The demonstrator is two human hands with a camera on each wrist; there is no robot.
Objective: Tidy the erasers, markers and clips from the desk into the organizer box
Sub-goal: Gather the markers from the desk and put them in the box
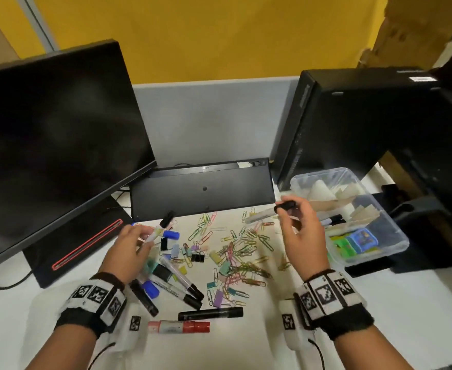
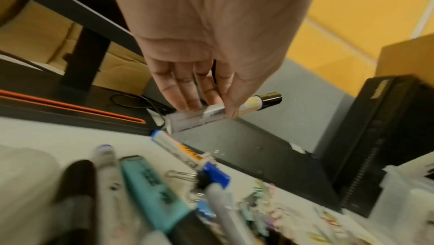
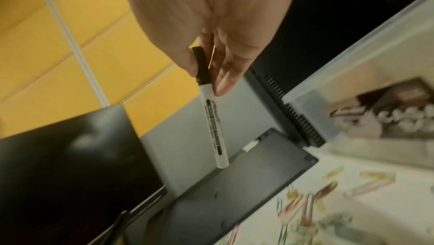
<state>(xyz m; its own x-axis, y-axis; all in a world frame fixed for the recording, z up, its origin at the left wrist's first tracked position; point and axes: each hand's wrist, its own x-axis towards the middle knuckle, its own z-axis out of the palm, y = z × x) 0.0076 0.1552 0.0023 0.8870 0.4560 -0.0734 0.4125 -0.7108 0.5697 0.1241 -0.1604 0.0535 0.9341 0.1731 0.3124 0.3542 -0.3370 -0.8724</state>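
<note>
1. Standing beside the desk [image 1: 246,348], I see the right hand [image 1: 303,244] raised over the scattered clips [image 1: 242,248], pinching a slim white marker [image 3: 212,117] by its black cap between thumb and fingertips. The barrel hangs free below the grip, so the pen looks ready to be carried sideways, I judge, toward the box just to its right.
2. The left hand [image 1: 128,248] reaches to the far end of the marker pile [image 1: 171,283] and its fingers close round a black-capped marker [image 2: 256,103] with a yellow mark on its label. In the left wrist view the thumb and fingers wrap the barrel, lifting it off the desk near the foot of the upturned keyboard [image 1: 202,190].
3. Both hands work at once, probably to halve the trips.
4. The organizer box [image 1: 396,228], clear plastic, sits at the right of the desk against the black computer tower [image 1: 353,124].
5. Cardboard dividers [image 1: 363,212] split the box into compartments. White wedge-shaped pieces [image 1: 323,192] sit at the far end, and I cannot tell what they are. Two or three black-capped markers [image 1: 331,219] lie in the middle section, and bright blue and green erasers [image 1: 353,243] fill the near one.
6. Most of the job remains: many markers, paper clips and binder clips [image 1: 197,256] are on the desk.
</note>
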